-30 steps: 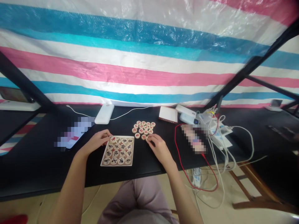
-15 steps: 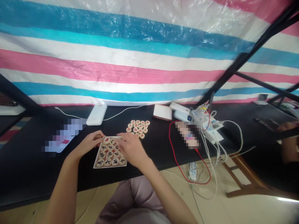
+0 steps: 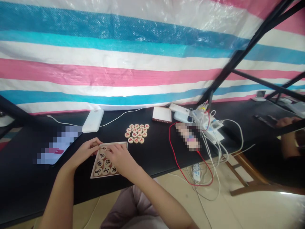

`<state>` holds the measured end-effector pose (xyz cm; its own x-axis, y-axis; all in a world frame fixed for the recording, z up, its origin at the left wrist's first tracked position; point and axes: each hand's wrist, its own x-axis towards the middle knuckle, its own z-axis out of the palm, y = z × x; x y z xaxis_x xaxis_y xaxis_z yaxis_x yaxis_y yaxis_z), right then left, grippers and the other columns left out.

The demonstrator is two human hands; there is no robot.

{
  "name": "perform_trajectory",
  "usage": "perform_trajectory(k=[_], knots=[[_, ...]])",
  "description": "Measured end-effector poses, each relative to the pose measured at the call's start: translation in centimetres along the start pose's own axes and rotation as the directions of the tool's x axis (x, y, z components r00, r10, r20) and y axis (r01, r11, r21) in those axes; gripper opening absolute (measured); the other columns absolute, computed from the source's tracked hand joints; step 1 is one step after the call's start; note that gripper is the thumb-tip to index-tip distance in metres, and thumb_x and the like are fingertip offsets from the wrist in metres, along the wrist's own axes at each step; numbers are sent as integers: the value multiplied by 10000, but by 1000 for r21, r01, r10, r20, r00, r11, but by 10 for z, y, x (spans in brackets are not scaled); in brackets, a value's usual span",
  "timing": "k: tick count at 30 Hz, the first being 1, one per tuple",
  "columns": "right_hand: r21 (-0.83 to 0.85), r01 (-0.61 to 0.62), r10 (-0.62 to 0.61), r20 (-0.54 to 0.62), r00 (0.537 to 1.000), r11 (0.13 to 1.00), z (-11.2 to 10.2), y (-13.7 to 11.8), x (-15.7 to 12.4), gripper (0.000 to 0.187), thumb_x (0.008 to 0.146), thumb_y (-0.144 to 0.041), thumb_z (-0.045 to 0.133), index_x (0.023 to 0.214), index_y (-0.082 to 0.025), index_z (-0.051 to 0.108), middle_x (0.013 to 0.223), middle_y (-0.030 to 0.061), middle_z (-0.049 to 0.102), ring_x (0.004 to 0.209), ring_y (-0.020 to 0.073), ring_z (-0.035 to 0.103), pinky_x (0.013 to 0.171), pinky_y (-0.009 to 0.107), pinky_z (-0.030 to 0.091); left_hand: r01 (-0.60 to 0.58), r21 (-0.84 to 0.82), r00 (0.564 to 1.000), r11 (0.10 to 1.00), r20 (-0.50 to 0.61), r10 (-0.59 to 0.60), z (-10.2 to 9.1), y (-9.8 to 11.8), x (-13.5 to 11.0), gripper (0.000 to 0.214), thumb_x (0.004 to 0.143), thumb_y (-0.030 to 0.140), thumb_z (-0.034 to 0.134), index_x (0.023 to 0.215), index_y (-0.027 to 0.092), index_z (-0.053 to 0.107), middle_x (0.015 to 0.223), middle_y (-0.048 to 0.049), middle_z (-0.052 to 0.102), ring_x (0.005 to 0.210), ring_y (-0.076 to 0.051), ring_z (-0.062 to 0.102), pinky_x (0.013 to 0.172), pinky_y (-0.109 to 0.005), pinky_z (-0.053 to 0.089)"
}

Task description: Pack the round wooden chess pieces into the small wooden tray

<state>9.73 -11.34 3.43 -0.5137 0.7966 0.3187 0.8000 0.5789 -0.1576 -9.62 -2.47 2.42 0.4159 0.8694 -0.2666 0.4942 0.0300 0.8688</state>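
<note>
A shallow white box (image 3: 92, 173) sits near the table's front edge, holding rows of round Chinese chess pieces (image 3: 106, 162) with black characters. My left hand (image 3: 87, 150) has its fingers curled against the box's upper left corner, thumb and fingertips on the rim. Over the right part of the box, my right hand (image 3: 122, 160) reaches in with bent fingers, its fingertips closed on a chess piece in the upper rows. That hand hides several pieces and the right rim. Beyond the box lies a cluster of red-character chess pieces (image 3: 139, 130), face up on the black table.
A white power bank (image 3: 93, 121) and a blurred phone (image 3: 59, 146) lie at left. Behind the red pieces is a white box lid (image 3: 162, 114). Tangled white cables (image 3: 212, 124) and a red cable (image 3: 170, 149) run at right. Another person's hand (image 3: 288, 122) shows far right.
My right hand has moved left across the box. A black-character piece shows in the upper left corner where a red one was. The view has shifted slightly.
</note>
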Motion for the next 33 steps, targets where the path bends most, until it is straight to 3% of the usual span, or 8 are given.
perform_trajectory(k=[3,6,10,14,25,31,33], knots=[[30,-62,63,-17,998,998,2,6,-1,212,891,-177,460,1072,-183,569,1062,76,579,1010,200,480,826,331,399,17,1,1000,1000,5,-17,1,1,-1,259,712,430,597,748,189,508,590,40,536,539,-108,464,510,-213,351],[49,-139,143,-107,984,989,-1,17,-11,215,888,-162,472,1063,-228,577,1064,45,601,971,184,502,873,361,347,37,17,999,999,4,-37,2,3,-2,249,712,421,588,755,189,509,614,28,561,558,-115,482,522,-216,362],[177,-335,371,-243,896,925,-13,42,-43,194,901,-180,481,1066,-236,567,1086,23,624,974,146,538,907,342,298,59,37,998,998,-9,-58,1,4,-2,245,694,419,589,766,194,523,612,23,571,564,-129,502,526,-227,380],[193,-481,516,-224,827,855,-21,66,-72,122,890,-165,500,979,-215,565,1037,12,646,902,154,563,781,313,329,60,46,998,997,-1,-60,1,6,-2,238,695,414,594,771,198,530,622,24,589,575,-133,507,539,-230,385],[0,-499,487,-216,846,867,-25,84,-84,125,899,-182,480,910,-204,602,997,51,653,842,174,560,713,315,357,86,49,996,995,-29,-85,3,10,-1,259,675,440,600,768,206,538,576,44,578,555,-130,489,532,-229,366],[85,-473,481,-200,854,877,-21,84,-86,243,884,-113,433,1032,-200,606,1164,70,612,942,182,568,771,314,408,109,50,994,993,-13,-109,1,6,1,221,695,414,601,775,216,542,578,56,578,552,-116,472,540,-213,342],[97,-501,508,-253,823,860,-29,87,-91,332,861,-77,414,1112,-205,589,1237,67,573,994,181,561,809,318,413,109,50,994,993,-19,-108,1,5,2,219,701,418,598,775,219,546,570,55,572,552,-119,469,539,-215,338]])
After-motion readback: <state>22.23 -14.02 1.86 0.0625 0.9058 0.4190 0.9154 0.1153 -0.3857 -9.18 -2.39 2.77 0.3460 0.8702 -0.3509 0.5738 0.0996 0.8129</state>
